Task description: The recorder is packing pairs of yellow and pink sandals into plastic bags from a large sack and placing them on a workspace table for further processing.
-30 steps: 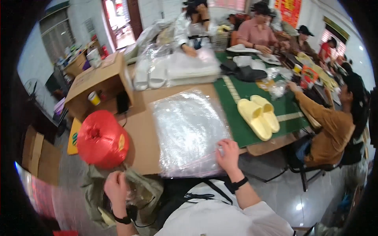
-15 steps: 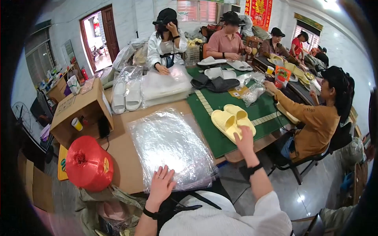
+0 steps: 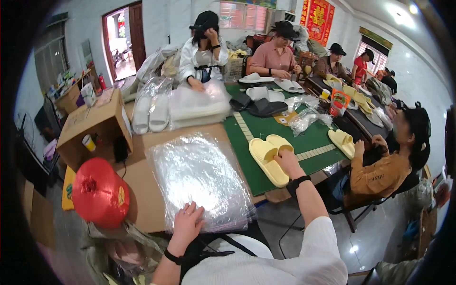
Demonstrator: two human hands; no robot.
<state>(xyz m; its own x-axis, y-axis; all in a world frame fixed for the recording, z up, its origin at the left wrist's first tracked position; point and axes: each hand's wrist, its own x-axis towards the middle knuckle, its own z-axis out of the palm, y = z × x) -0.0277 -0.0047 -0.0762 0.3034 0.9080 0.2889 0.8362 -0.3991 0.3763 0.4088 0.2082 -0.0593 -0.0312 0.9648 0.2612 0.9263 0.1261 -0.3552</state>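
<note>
A pair of yellow slippers lies side by side on the green mat, with their open toe-covers facing me. My right hand grips the right one, fingers tucked into its foot opening. Flat in front of me is a stack of clear plastic bags, glossy with reflected light. On the near edge of that stack my left hand rests, its fingers spread and holding nothing.
Left stand a cardboard box and a red shiny rounded object. Bagged white slippers lie beyond the bags. Dark slippers and crumpled plastic sit farther back. Co-workers sit around; one in mustard is at right.
My right hand has moved from the slippers' near end into the right slipper's opening, and the pair has turned slightly. The mustard-sleeved person has drawn their arm back from the crumpled plastic.
</note>
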